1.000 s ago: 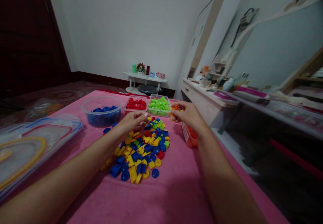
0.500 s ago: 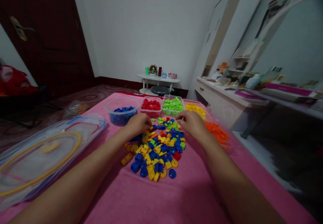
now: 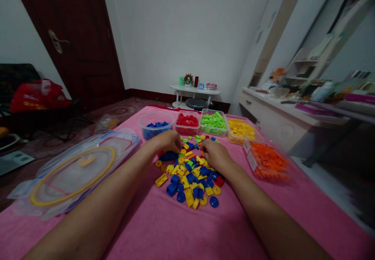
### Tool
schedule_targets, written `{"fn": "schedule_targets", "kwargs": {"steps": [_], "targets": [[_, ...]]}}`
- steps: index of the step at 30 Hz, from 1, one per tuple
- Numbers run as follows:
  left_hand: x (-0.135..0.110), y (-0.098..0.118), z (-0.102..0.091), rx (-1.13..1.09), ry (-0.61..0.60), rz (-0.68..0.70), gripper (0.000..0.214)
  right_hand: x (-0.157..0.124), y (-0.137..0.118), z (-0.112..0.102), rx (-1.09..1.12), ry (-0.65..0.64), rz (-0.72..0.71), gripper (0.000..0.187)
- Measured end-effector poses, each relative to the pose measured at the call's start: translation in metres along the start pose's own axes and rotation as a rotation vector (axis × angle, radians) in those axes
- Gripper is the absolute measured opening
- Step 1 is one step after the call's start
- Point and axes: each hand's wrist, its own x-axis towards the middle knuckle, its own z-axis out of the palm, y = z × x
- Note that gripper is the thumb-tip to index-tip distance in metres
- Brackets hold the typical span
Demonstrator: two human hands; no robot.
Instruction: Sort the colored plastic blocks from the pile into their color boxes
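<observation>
A loose pile of toy building bricks (image 3: 190,178), mostly yellow and blue with some green and red, lies on the pink cloth (image 3: 181,232). My left hand (image 3: 170,140) is at the pile's far left side, fingers curled down by blue and yellow bricks. Across from it, my right hand (image 3: 215,154) reaches over the right side of the heap, fingers bent in among the pieces. The fingertips of both hands are largely hidden, so whether either holds a brick does not show.
Behind the pile stand a round tub of blue bricks (image 3: 155,125) and boxes of red bricks (image 3: 187,122), green bricks (image 3: 213,122) and yellow bricks (image 3: 240,129). An orange-brick box (image 3: 268,160) is at right. Stacked clear lids (image 3: 84,170) lie left.
The view has swung left, shifting the scene rightward. My right hand has come inward and nearer, onto the pile. My left hand stays by the pile's far left side.
</observation>
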Motion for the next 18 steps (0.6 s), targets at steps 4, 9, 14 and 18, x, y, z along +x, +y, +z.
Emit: {"fn": "schedule_targets", "kwargs": {"steps": [4,9,14,18], "targets": [[0.001,0.01,0.006,0.122,0.066,-0.003,0.023,0.001,-0.011,0.001,0.15,0.074,-0.012,0.023],[0.0,0.014,0.006,0.118,0.062,-0.002,0.018,0.01,-0.026,0.009,0.299,0.004,-0.133,0.034],[-0.002,0.011,0.002,0.089,0.012,0.002,0.018,0.013,-0.032,0.007,0.225,-0.103,-0.128,0.029],[-0.004,0.011,-0.004,0.023,0.025,-0.012,0.024,0.008,-0.038,0.002,0.096,-0.101,-0.107,0.032]]}}
